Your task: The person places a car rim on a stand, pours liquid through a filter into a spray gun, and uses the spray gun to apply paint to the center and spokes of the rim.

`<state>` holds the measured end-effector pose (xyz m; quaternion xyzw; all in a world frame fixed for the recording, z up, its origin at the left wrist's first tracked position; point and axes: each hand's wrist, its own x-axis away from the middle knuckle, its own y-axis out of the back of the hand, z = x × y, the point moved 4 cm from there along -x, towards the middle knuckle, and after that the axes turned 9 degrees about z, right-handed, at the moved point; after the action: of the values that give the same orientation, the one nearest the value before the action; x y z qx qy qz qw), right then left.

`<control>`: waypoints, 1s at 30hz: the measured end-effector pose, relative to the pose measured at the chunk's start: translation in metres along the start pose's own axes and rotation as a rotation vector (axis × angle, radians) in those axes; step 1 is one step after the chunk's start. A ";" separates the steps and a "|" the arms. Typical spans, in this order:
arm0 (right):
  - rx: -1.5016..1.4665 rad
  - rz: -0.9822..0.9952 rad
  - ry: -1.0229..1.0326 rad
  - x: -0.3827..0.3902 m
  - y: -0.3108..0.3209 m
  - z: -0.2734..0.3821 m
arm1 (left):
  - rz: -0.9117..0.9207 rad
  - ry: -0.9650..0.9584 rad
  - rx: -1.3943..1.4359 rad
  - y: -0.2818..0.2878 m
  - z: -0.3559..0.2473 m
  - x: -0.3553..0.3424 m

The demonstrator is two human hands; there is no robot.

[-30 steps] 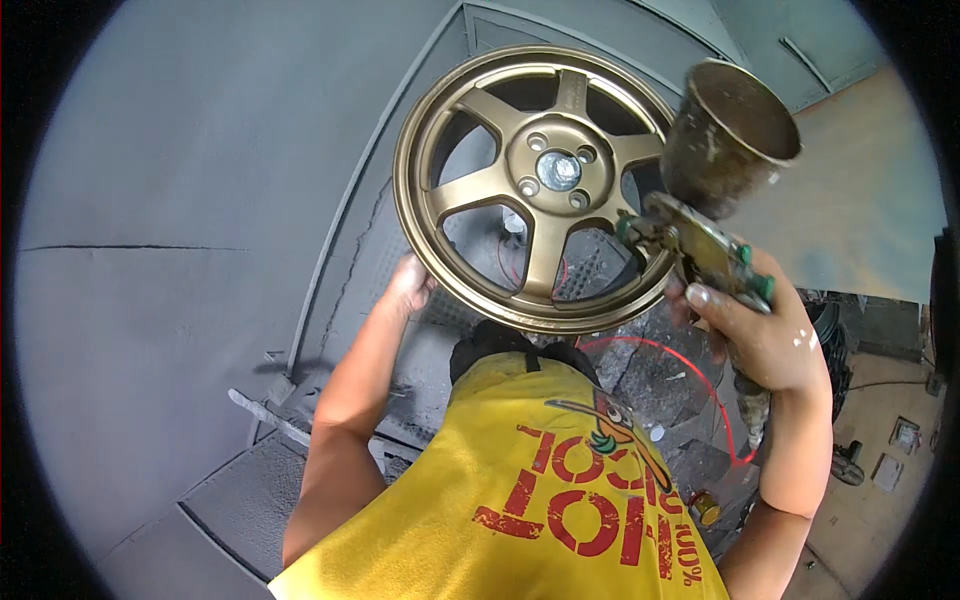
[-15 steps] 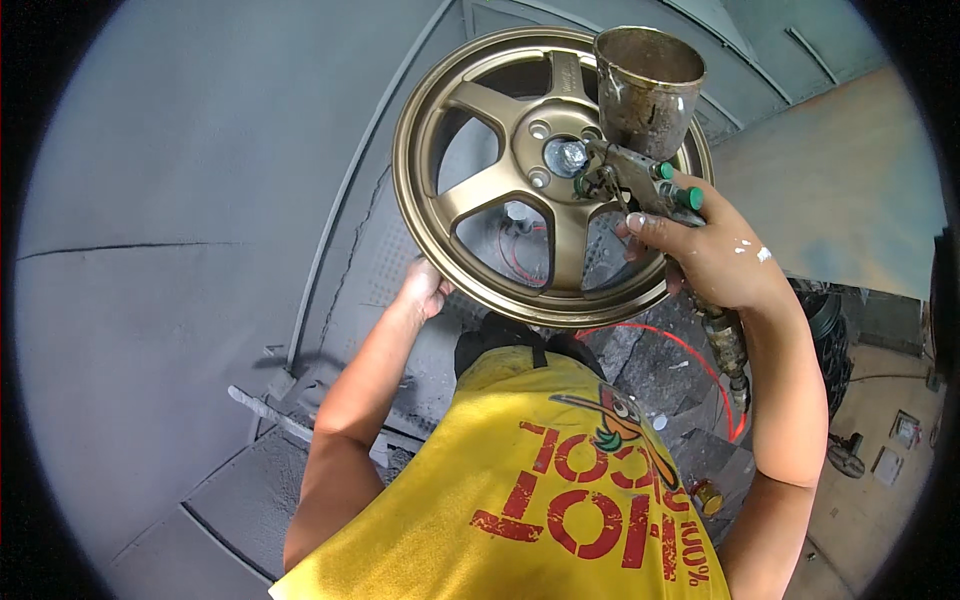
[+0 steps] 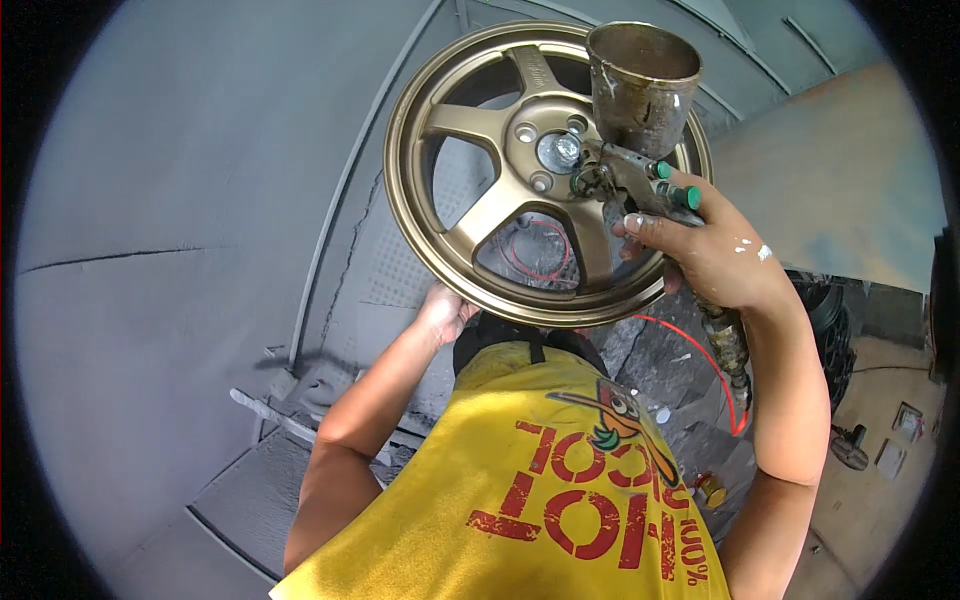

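Observation:
A bronze-gold alloy wheel (image 3: 488, 217) with several spokes faces me in the upper middle, with a shiny metal piece (image 3: 563, 152) at its hub. My left hand (image 3: 443, 314) is closed at the wheel's lower left edge; its fingertips are partly hidden behind the rim. In my right hand (image 3: 728, 248) is a spray gun (image 3: 632, 185) with green knobs, gripped by the handle, thumb toward the wheel. Its stained metal cup (image 3: 645, 115) sits on top and covers the wheel's upper right part. The nozzle end overlaps the hub in view; I cannot tell the gap.
From below the gun's handle a red hose (image 3: 700, 350) runs along the dusty grey floor. Grey walls (image 3: 180, 180) rise at left, a tan panel (image 3: 830, 180) at right. A small fan (image 3: 850, 447) and a yellow-capped container (image 3: 710, 490) stand lower right.
The wheel has turned counterclockwise and shifted slightly left. My left hand has moved right along with the lower rim. My right hand and the spray gun have barely moved.

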<state>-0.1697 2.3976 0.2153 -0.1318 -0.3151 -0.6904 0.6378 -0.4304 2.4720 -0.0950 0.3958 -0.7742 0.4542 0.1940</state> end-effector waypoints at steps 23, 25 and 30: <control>-0.016 -0.071 -0.080 -0.001 0.006 -0.014 | 0.323 0.388 -0.256 -0.022 0.084 -0.002; 0.010 -0.099 -0.099 0.000 0.009 -0.019 | 0.329 0.344 -0.094 -0.022 0.074 -0.002; 0.018 -0.054 -0.081 -0.004 0.011 -0.017 | -0.102 0.038 -0.132 0.084 0.033 -0.045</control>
<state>-0.1545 2.3904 0.2033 -0.1453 -0.3505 -0.6986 0.6066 -0.4667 2.4866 -0.1877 0.4122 -0.7775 0.3992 0.2573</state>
